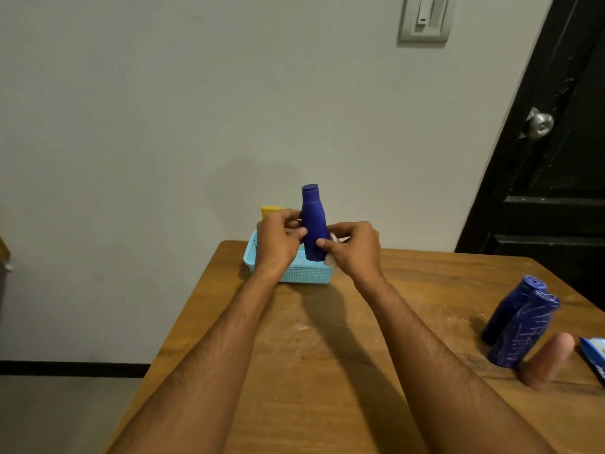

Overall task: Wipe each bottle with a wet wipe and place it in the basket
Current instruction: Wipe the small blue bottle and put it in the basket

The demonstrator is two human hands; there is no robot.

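Bottle, dark blue, capped, upright: held above the near part of the basket, its base level with the rim. Left hand: fingers curled round the bottle's left side at mid-body, thumb tip pressed on its front. Right hand: thumb and fingers pinching the bottle's lower right side, with a white wet wipe bunched between palm and bottle; a corner of the wipe shows below the grip. Basket, light blue, perforated plastic: directly beneath and behind the grip, at the far left corner of the wooden table. Yellow-capped item: stands in the basket just left of the left hand, mostly hidden behind it. Two further dark blue bottles, scratched or streaked with white: well to the right of the grip, standing touching each other. Pale pink bottle: just beside those two, nearer the viewer. Blue packet: at the right edge, cut off.
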